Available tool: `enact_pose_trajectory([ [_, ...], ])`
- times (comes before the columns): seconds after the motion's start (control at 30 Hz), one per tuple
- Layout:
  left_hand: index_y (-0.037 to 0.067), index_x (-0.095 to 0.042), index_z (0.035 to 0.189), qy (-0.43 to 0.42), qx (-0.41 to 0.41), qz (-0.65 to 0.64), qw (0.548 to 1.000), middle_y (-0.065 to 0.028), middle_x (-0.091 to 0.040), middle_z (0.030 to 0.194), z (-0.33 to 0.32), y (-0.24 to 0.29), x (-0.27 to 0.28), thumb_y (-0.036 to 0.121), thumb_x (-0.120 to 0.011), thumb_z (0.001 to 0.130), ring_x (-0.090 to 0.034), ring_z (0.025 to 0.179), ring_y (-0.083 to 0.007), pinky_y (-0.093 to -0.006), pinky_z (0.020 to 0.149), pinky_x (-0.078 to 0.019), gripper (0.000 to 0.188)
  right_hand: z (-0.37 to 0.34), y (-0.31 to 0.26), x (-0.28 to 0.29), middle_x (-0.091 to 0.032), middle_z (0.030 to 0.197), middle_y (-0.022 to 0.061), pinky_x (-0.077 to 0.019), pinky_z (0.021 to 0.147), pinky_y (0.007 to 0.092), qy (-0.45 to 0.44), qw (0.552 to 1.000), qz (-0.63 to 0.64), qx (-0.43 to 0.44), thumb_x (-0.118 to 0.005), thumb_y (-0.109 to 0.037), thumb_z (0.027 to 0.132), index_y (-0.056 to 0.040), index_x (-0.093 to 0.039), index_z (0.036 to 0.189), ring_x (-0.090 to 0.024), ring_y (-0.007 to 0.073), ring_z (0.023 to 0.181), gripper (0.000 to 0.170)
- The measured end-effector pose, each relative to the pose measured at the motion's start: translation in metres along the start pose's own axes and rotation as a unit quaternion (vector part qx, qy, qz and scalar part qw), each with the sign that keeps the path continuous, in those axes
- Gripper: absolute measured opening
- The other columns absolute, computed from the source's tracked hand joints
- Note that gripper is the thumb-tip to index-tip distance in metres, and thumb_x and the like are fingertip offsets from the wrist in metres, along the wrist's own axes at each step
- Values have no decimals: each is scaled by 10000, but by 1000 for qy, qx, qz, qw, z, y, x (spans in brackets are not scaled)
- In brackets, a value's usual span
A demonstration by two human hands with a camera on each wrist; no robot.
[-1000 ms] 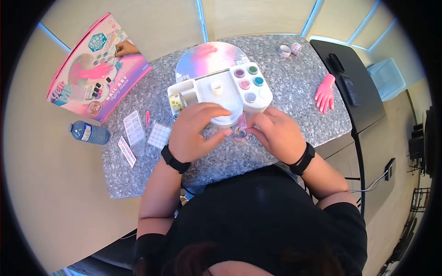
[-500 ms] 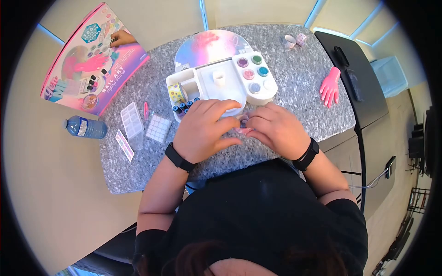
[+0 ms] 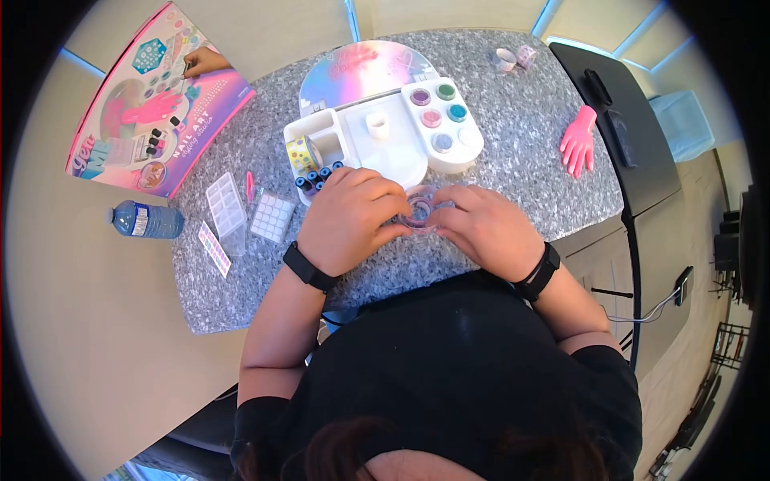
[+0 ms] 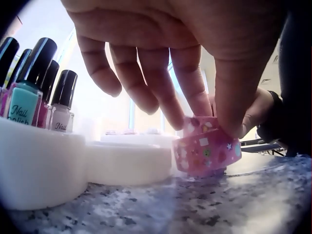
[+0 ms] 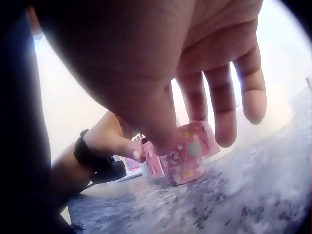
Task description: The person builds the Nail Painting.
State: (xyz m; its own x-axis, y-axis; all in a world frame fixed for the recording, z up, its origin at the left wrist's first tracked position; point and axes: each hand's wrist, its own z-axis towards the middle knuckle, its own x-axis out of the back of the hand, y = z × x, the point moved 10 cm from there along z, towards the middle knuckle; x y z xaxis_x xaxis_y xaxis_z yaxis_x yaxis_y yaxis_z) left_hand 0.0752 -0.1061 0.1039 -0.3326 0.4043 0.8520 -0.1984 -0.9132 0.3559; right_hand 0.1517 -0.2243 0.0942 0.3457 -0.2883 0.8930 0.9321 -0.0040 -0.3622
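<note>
Between my two hands is a pink see-through roll of sticker tape (image 3: 419,210), printed with stars and other small shapes. In the left wrist view the sticker tape (image 4: 207,155) looks like overlapping bands, low over the speckled tabletop. My left hand (image 3: 350,215) pinches its near side with thumb and forefinger, the other fingers hanging loose. From the opposite side my right hand (image 3: 491,227) pinches the tape between thumb and fingers. A loose-looking section of the tape (image 5: 195,144) tilts outward in the right wrist view. Just beyond the hands stands a white nail-art station (image 3: 393,164).
Nail polish bottles (image 3: 319,178) and a yellow patterned tape roll (image 3: 300,154) sit in the station's left side, glitter pots (image 3: 431,119) on its right. Leftward are a divided case (image 3: 226,204), a gem sheet (image 3: 273,216), a water bottle (image 3: 148,219) and a box (image 3: 156,104). A pink model hand (image 3: 577,143) lies right.
The hands have drawn together around the tape, and the left fingers now pinch it. The tape, tilted before, now shows its ring from above. The head view has shifted slightly.
</note>
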Motion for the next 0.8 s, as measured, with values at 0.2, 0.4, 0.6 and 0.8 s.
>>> enact_pose_trajectory([
  [0.2, 156, -766, 1173, -5, 28, -20, 999, -4, -770, 1136, 1, -4, -3, 261, -908, 783, -701, 1106, -252, -416, 982, -498, 429, 5, 6, 3, -659, 1230, 79, -568, 909, 461, 11, 997, 80, 5, -764, -158, 933, -116, -699, 1152, -679, 347, 1075, 233],
  [0.4, 158, -765, 1243, -25, 51, 12, 998, -23, -782, 1122, 5, -10, -5, 300, -888, 817, -704, 1013, -280, -426, 919, -508, 465, 14, 30, 38, -697, 1208, 98, -579, 852, 438, 70, 995, 73, -8, -795, -148, 921, -99, -712, 1208, -702, 336, 1031, 303],
  [0.6, 153, -803, 1135, -35, 29, -61, 997, -16, -780, 1126, -1, -9, -16, 332, -874, 861, -709, 1014, -272, -412, 870, -528, 335, 42, 207, 124, -731, 1180, 118, -576, 915, 409, 145, 962, -60, -226, -818, -206, 946, -87, -745, 1223, -715, 315, 1106, 310],
  [0.8, 175, -808, 1067, -50, 3, -85, 995, -5, -772, 1151, -3, -8, -17, 352, -843, 912, -723, 1009, -259, -411, 864, -532, 238, 70, 312, 113, -676, 1321, 137, -567, 1029, 444, 84, 937, -206, -268, -831, -211, 920, -168, -749, 1279, -687, 342, 1201, 371],
])
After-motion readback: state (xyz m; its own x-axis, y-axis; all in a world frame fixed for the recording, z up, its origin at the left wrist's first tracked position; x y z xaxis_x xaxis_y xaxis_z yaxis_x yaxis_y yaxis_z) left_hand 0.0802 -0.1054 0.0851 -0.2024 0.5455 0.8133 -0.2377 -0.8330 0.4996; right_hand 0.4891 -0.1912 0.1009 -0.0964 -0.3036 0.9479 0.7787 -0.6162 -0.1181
